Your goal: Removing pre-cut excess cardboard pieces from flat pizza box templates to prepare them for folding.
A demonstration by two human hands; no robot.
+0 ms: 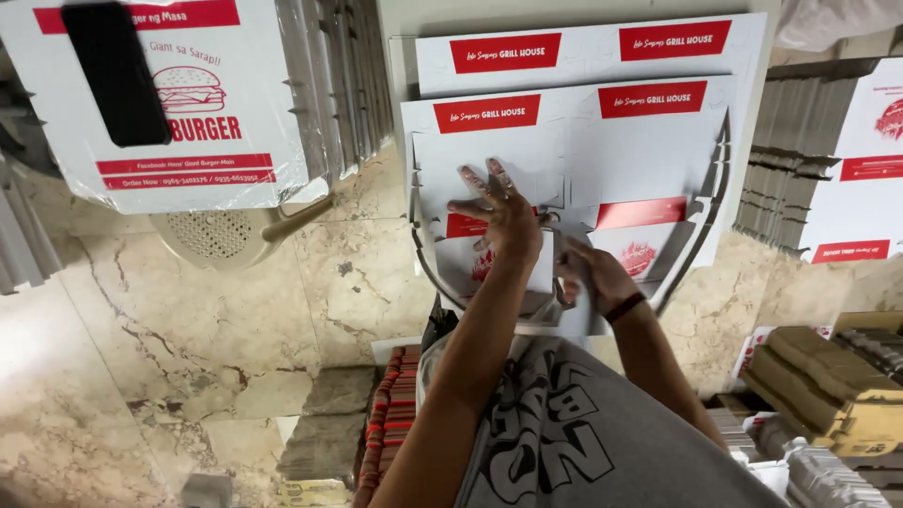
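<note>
A flat white cardboard box blank [564, 141] with red bands lies on top of a stack of like sheets in front of me. My left hand [499, 212] rests on it with fingers spread, pressing down near its front panel. My right hand [593, 273], with a dark band at the wrist, grips a folded-up flap of the same blank [550, 268] near its front edge. Part of the flap is hidden behind my hands.
A bundle of white burger boxes [188, 103] with a black phone-like object [115, 71] on it lies at the left, over a plastic stool. Marble floor [188, 357] spreads below. More flat box stacks [837, 160] stand right; brown cardboard pieces [828, 376] lie lower right.
</note>
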